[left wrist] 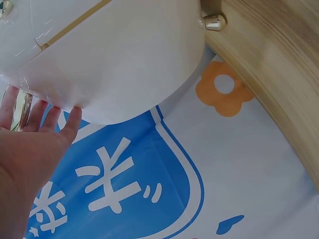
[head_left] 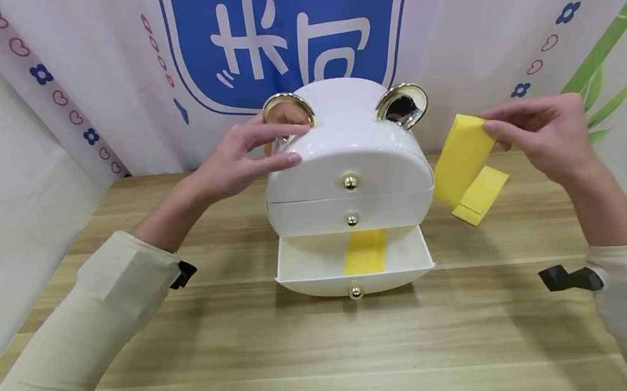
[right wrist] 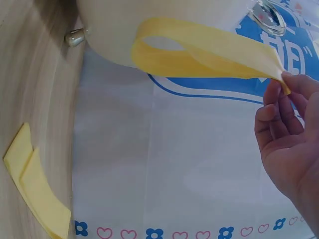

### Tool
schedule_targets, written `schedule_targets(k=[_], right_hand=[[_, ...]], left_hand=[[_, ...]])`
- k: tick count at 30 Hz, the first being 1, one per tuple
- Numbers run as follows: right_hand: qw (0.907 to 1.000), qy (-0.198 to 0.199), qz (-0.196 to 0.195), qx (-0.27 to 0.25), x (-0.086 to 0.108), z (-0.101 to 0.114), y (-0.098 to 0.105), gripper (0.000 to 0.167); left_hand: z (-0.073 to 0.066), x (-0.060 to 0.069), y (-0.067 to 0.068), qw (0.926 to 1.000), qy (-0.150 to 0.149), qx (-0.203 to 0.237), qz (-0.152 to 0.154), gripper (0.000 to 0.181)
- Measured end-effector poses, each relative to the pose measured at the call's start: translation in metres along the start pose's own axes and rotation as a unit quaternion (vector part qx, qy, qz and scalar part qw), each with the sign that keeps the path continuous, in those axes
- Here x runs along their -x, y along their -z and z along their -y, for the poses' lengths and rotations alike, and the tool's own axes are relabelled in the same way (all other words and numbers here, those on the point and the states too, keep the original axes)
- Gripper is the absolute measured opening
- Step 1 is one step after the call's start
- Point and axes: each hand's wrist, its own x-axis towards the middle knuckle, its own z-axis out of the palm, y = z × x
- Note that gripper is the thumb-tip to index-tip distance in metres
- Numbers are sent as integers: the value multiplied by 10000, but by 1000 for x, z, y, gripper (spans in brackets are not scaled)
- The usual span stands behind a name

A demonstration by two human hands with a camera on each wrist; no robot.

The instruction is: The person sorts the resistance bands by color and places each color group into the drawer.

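A glossy white drawer box (head_left: 341, 135) with two gold-rimmed ears stands on the table. Its lowest drawer (head_left: 308, 256) is pulled out, and a folded yellow strip (head_left: 366, 252) lies inside it. My left hand (head_left: 246, 155) rests against the box's upper left side by the ear, fingers extended; the left wrist view shows the fingertips (left wrist: 75, 113) touching the white shell. To the right of the box, my right hand (head_left: 547, 129) pinches one end of a yellow strip (head_left: 461, 157), which is folded over into a loop (right wrist: 199, 50) in the right wrist view.
Another folded yellow strip (head_left: 485, 193) lies on the wooden table (head_left: 331, 359), right of the box and partly behind the held one. A printed white curtain (head_left: 462, 27) with a blue sign hangs close behind the box.
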Motion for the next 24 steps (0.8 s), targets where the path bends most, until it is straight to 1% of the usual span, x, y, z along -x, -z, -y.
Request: schedule_targets(k=[2, 3, 5, 8, 12, 14, 16, 18, 22, 24], right_hand=[[9976, 202, -42, -665, 0, 1, 0, 13], [9958, 297, -57, -864, 0, 2, 0, 13], [9925, 483, -66, -1122, 1, 3, 0, 13], [9873, 573, -48, -1481, 1, 8, -1, 14], [9790, 711, 150, -1905, 2, 15, -3, 14], [9731, 783, 298, -2148, 2, 19, -4, 14], [9707, 848, 414, -2209, 2, 22, -6, 14], [9710, 922, 566, -2134, 3, 25, -10, 14], [9730, 1062, 1002, -1786, 6, 32, -19, 14], [9717, 1117, 1264, -1651, 6, 36, -25, 15]], left_hand=[[1, 0, 0, 10000, -11, -1, -1, 44], [1, 0, 0, 10000, -23, -9, 0, 44], [1, 1, -1, 10000, -49, -3, 4, 44], [0, 1, -1, 10000, -60, -4, 3, 44], [-1, 1, -1, 10000, -6, 20, 2, 44], [-1, 1, -1, 10000, 18, 26, -1, 44], [-1, 1, -1, 10000, 26, 4, 5, 43], [-1, 1, -1, 10000, 16, 11, 4, 44], [-1, 1, 0, 10000, -14, 25, -7, 44], [0, 1, 0, 10000, -35, 10, -12, 44]])
